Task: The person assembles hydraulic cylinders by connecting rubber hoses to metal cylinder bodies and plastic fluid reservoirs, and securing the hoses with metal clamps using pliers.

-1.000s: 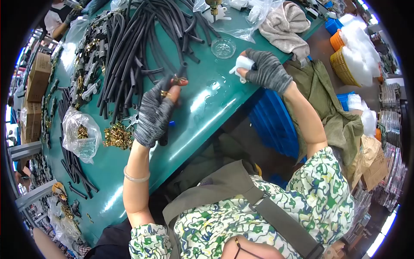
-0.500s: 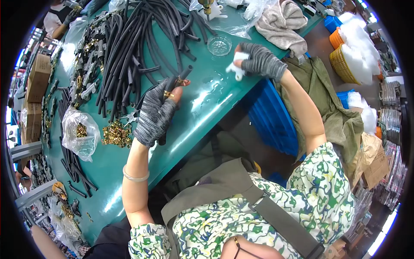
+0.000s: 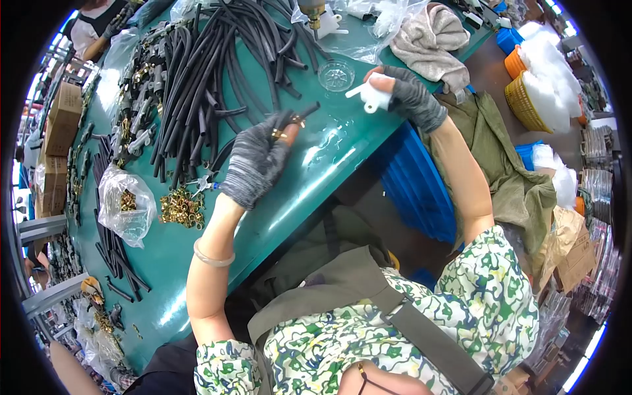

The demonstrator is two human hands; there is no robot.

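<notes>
My left hand (image 3: 255, 161), in a grey fingerless glove, is closed around a short black rubber hose (image 3: 307, 111) with small brass clamps (image 3: 297, 120) on it. The hose end sticks out past my fingers toward the right. In my gloved right hand (image 3: 416, 102) a white plastic fitting (image 3: 374, 97) with thin spouts is pinched between thumb and fingers. A gap lies between the fitting and the hose. A clear round dish (image 3: 336, 76) sits on the green table (image 3: 296, 187) just beyond the fitting.
A heap of black hoses (image 3: 197, 105) covers the table's far middle. Loose brass clamps (image 3: 183, 207) lie beside a plastic bag (image 3: 125, 224). A metal tool tip (image 3: 315, 20) hangs at the top, near a grey towel (image 3: 431, 43). Blue crate (image 3: 418, 184) below the edge.
My left hand has moved right and slightly up with the hose. My right hand has turned, bringing the white fitting's thin spout round toward the left. Another person's hand shows more at top left.
</notes>
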